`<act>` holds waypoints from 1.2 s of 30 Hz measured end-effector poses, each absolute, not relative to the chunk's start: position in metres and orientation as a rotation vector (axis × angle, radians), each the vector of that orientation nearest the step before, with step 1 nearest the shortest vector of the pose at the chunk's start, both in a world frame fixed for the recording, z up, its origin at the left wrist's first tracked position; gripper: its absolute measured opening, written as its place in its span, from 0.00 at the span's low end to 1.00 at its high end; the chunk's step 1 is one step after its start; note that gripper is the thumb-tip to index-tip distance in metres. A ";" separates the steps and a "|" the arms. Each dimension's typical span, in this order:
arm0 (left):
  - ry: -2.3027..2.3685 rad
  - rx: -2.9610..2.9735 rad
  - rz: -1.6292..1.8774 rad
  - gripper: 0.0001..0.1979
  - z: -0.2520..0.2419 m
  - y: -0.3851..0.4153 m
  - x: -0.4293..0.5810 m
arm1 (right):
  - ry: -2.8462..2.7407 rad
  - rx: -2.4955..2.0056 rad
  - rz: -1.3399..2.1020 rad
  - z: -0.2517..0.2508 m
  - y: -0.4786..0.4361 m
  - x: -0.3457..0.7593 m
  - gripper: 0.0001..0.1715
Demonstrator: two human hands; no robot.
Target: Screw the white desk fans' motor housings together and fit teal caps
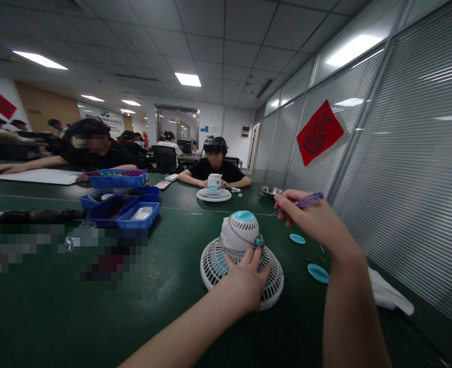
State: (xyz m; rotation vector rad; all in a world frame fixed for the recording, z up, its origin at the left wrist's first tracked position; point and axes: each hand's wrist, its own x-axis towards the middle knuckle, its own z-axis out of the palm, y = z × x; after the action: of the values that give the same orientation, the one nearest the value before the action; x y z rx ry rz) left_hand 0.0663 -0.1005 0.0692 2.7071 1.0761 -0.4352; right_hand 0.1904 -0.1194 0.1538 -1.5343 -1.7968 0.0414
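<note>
Fan (235,237) sits grille-down on the green table (175,301), housing up, with a turquoise cap (244,215) on top and a grey cord (238,233) looped round it. I see the left hand (248,281) spread on the near side of the fan, fingers wide over the grille and reaching to the housing. The right hand (300,212) grips a purple-handled screwdriver (310,200), raised to the right of the fan and apart from it. Below that hand, right of the fan, lie two turquoise covers (318,273) and a few screws (321,248). Left of the fan stand blue bins (139,214); beyond it, a seated person (226,174) has a second, similar unit (214,195), with a steel bowl (271,190) off to its right.
</note>
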 end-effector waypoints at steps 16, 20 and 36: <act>0.882 2.760 -0.314 0.43 0.058 -0.034 0.040 | -1.902 -1.682 0.075 0.155 -0.116 0.184 0.18; 1.181 2.613 -0.293 0.33 0.074 -0.044 0.033 | -1.947 -1.790 0.192 0.154 -0.117 0.185 0.20; 1.199 2.577 -0.081 0.18 0.050 -0.052 0.062 | -2.041 -1.872 0.286 0.155 -0.120 0.177 0.19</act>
State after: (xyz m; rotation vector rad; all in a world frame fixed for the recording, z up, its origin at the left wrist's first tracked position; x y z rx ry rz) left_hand 0.0619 -0.0520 0.0504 2.5771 1.1987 -0.0811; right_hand 0.1767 -0.1198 0.1553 -1.8721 -2.0409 0.2860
